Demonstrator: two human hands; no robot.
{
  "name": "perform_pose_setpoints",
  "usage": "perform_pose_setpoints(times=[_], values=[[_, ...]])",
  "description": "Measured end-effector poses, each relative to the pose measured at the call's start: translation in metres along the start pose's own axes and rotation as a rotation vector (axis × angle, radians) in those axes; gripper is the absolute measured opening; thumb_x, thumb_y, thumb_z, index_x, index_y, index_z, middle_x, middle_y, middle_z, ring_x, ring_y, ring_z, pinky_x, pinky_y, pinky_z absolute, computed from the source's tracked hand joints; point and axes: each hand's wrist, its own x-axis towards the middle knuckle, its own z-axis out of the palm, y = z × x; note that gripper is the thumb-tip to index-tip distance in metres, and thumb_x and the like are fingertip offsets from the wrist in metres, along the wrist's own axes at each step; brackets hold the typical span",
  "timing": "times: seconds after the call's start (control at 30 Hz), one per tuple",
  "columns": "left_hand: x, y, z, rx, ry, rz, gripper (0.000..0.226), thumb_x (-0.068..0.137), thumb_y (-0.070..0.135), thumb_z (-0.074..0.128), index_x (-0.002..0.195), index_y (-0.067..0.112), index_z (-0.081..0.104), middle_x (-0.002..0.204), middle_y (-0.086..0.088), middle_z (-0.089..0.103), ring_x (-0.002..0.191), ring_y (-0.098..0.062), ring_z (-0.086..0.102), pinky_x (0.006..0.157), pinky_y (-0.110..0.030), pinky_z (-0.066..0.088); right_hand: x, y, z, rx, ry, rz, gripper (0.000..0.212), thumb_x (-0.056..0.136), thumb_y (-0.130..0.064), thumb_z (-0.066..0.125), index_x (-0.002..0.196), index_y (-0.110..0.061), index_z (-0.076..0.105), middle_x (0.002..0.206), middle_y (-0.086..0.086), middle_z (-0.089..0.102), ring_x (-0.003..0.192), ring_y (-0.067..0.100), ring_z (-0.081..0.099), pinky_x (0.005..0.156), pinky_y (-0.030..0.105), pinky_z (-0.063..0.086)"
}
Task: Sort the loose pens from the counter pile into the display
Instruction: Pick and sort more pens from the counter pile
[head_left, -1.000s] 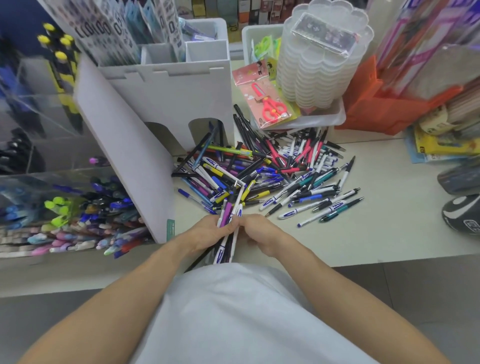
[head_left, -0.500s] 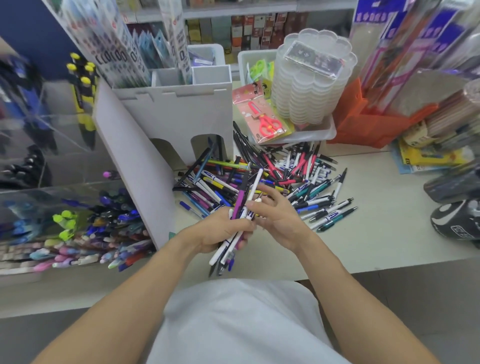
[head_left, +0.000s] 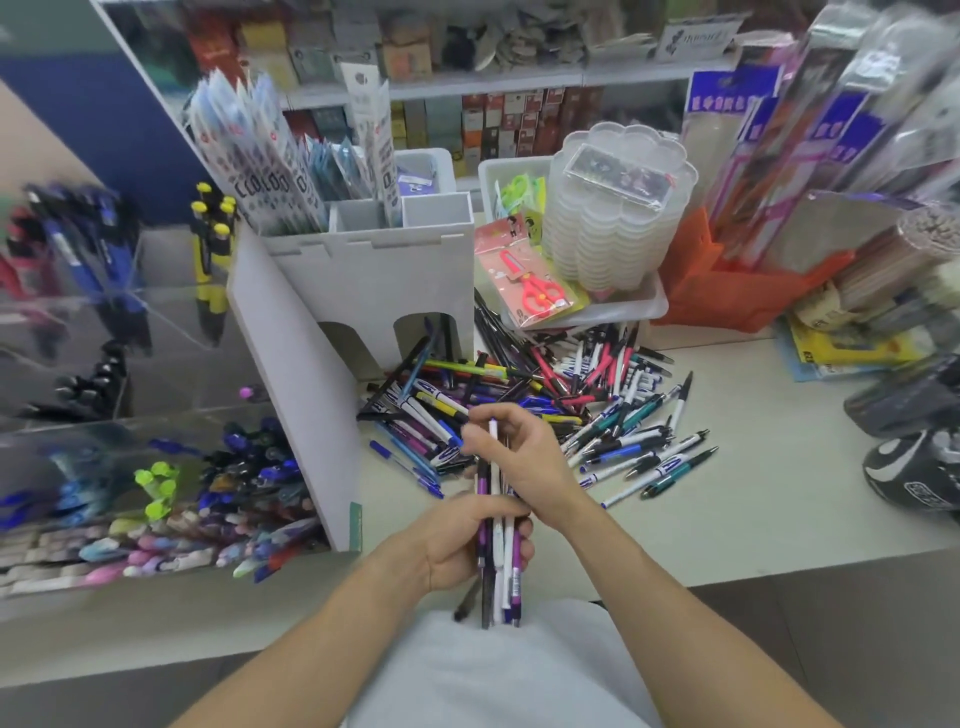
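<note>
A pile of loose pens (head_left: 545, 405) lies on the pale counter (head_left: 753, 493) in front of me. My left hand (head_left: 457, 545) grips a bundle of pens (head_left: 498, 561), white, purple and black, held upright over the counter's near edge. My right hand (head_left: 519, 457) curls over the top of the same bundle, its fingers pinching the upper ends. The clear acrylic display (head_left: 130, 467) stands to the left, its lower tiers full of coloured pens.
A grey board holder (head_left: 363, 270) with packaged pens stands behind the pile. A white tray (head_left: 613, 306) carries scissors packs and stacked clear boxes. Orange bag and wrapped goods crowd the right; a black shoe (head_left: 914, 467) sits at the right edge.
Both hands lifted the bundle off the counter and turned it upright. The right hand moved to the top ends of the pens. The camera tilted upward.
</note>
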Motion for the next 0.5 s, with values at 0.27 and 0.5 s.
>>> perform_pose_setpoints(times=[0.27, 0.5], values=[[0.001, -0.008, -0.011, 0.07, 0.087, 0.082, 0.006, 0.089, -0.001, 0.064, 0.091, -0.002, 0.059, 0.069, -0.015, 0.059, 0.059, -0.028, 0.061, 0.06, -0.038, 0.055, -0.009, 0.022, -0.004, -0.148, -0.117, 0.05, 0.018, 0.1, -0.012, 0.061, 0.105, -0.007, 0.077, 0.122, 0.001, 0.07, 0.112, 0.014, 0.067, 0.096, 0.032, 0.053], [-0.006, 0.014, -0.014, 0.137, 0.126, 0.293, 0.02, 0.094, 0.012, 0.067, 0.109, 0.001, 0.061, 0.077, -0.012, 0.062, 0.063, -0.024, 0.061, 0.066, -0.04, 0.054, -0.014, -0.002, -0.016, -0.047, 0.088, 0.085, 0.027, 0.098, -0.017, 0.064, 0.125, -0.019, 0.064, 0.119, 0.008, 0.068, 0.104, 0.023, 0.068, 0.082, 0.036, 0.061]])
